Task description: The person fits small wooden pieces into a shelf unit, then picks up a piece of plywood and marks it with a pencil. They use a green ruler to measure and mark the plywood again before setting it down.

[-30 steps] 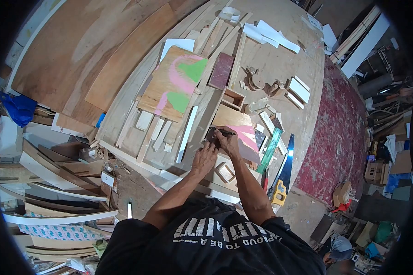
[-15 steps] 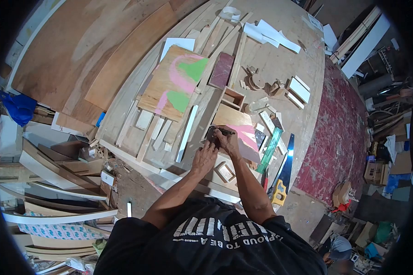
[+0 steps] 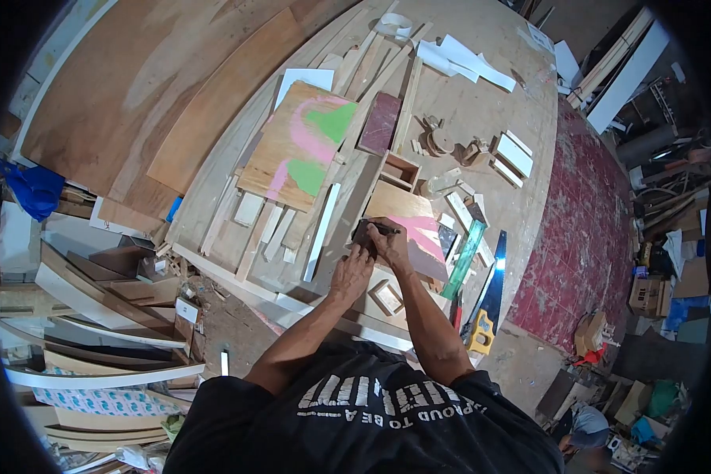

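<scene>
My right hand (image 3: 390, 248) is closed around a slim dark pen-like tool (image 3: 386, 230); its tip is too small to make out. Beside it, my left hand (image 3: 355, 268) has its fingertips on a small dark brown piece (image 3: 362, 232), pressing it down at the left edge of a board. That board (image 3: 395, 202) is bare wood with pink paint and a darker strip along its near side. Close to my right wrist lies a small wooden frame (image 3: 386, 298).
A pink-and-green painted board (image 3: 296, 150) lies farther left among wood strips. To the right are a green strip (image 3: 464, 258) and a handsaw (image 3: 492, 288) with a yellow handle. An open wooden box (image 3: 400, 170) stands beyond the board. Curved panels (image 3: 95, 296) are stacked at left.
My right hand has shifted very slightly left with the dark tool. The left hand keeps its place on the brown piece.
</scene>
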A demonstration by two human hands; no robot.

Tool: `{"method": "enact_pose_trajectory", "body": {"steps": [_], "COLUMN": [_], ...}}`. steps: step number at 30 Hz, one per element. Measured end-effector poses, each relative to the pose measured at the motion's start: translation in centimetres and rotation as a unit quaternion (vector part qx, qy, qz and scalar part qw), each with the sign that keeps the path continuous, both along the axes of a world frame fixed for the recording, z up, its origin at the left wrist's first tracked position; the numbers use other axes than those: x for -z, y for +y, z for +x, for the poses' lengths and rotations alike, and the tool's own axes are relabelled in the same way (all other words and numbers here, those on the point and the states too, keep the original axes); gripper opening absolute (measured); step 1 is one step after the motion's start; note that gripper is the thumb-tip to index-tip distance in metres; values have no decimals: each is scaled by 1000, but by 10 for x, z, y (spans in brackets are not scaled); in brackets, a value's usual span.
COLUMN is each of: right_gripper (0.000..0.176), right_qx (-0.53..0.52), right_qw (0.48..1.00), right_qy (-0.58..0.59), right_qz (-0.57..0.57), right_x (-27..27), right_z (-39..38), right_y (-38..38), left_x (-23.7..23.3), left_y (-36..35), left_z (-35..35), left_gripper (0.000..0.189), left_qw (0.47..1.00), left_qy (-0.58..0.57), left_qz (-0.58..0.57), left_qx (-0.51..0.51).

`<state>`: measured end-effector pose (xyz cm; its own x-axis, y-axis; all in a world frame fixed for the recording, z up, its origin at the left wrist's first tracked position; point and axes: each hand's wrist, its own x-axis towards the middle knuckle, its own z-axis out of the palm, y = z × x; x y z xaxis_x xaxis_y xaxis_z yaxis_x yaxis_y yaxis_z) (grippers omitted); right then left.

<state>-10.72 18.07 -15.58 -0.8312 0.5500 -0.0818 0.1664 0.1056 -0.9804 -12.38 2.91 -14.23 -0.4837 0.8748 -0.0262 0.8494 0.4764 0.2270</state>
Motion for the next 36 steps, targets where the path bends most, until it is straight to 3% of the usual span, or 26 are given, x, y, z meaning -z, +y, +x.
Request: {"method": "enact_pose_trajectory", "body": {"steps": [9,12,15,17,20,24,28,31,34,36], "right_gripper": [22,22,19,16,14,15,19,31,35,39], "right_qx": [16,12,19,100,134,112,98,137,220,255], "right_qw": [1000,999,999,988,977,985,983,990,972,960], "right_qy": [-6,-4,24,51,55,62,68,19,28,-43], "right_qz": [-4,42,13,-105,-157,-112,-140,8,79,111], "right_x": [8,4,10,15,1,4,-4,-13,-21,7], "right_z": [2,3,3,7,25,40,49,70,94,118], "right_y": [4,1,2,6,16,21,17,22,28,48], "left_x": [4,3,-4,-4,-2,-1,-4,0,4,6], "left_y": [0,-1,3,2,0,2,1,2,0,-2], "left_z": [2,1,-2,0,2,-1,1,1,2,3], "left_gripper": [22,23,29,31,37,46,47,49,49,47], "left_qw": [999,1000,994,997,1000,999,999,1000,1000,999], "left_qy": [20,27,-66,-49,0,19,21,11,7,40], "left_qz": [30,14,-81,-54,-18,-30,-27,-23,-10,9], "left_qx": [-7,6,-2,-3,-4,6,6,2,5,8]}}
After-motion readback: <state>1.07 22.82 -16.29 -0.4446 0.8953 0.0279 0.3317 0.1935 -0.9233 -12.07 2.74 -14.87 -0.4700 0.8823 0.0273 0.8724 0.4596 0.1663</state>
